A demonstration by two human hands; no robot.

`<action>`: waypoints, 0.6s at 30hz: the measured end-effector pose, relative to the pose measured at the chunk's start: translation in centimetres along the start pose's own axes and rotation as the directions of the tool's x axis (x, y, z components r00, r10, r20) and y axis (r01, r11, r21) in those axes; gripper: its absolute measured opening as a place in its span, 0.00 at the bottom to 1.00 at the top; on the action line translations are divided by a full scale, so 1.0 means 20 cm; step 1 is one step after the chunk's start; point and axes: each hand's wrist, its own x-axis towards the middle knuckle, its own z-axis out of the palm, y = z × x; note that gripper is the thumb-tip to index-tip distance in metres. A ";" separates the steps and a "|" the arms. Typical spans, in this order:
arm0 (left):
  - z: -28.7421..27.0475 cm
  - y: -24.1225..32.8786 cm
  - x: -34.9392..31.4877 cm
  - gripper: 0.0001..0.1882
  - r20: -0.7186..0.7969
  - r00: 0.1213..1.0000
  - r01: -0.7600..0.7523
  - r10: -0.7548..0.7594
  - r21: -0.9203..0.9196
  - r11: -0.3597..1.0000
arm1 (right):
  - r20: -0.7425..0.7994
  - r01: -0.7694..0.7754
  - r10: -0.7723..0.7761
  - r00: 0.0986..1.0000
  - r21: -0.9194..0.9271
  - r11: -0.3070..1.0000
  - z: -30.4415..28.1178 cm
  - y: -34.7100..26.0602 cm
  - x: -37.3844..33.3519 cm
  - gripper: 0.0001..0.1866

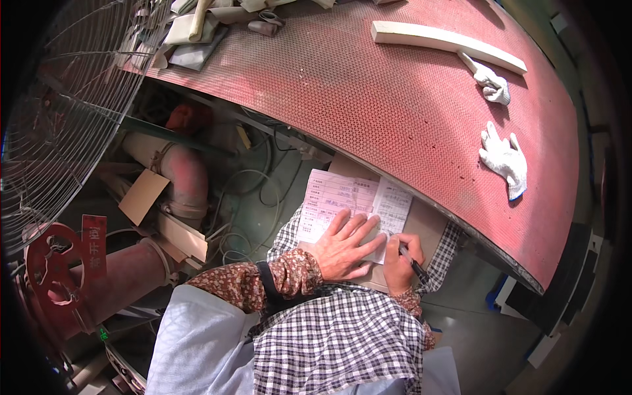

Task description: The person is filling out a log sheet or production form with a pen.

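Note:
On my lap a brown board (pixel 429 232) supports a pink printed form (pixel 322 197) and a narrower white slip (pixel 395 204) beside it. My left hand (pixel 343 245) lies flat with fingers spread, pressing on the lower part of the papers. In my right hand (pixel 399 263) is a dark pen (pixel 417 268), gripped between thumb and fingers, close to the lower edge of the slip. The pen's tip is hidden by the fingers.
A red perforated table (pixel 329 85) stretches ahead, bearing two white gloves (pixel 505 161), a pale wooden bar (pixel 447 43) and cloth scraps (pixel 191 33). At left are a wire fan guard (pixel 72 99), red pipe (pixel 128 273) and valve wheel (pixel 56 263). Cables (pixel 247 197) lie below.

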 end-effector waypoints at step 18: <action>0.00 0.01 0.00 0.43 -0.003 1.000 0.014 -0.014 0.019 1.000 | -0.003 -0.016 0.016 1.000 -0.021 1.000 0.00 -0.03 0.00 0.06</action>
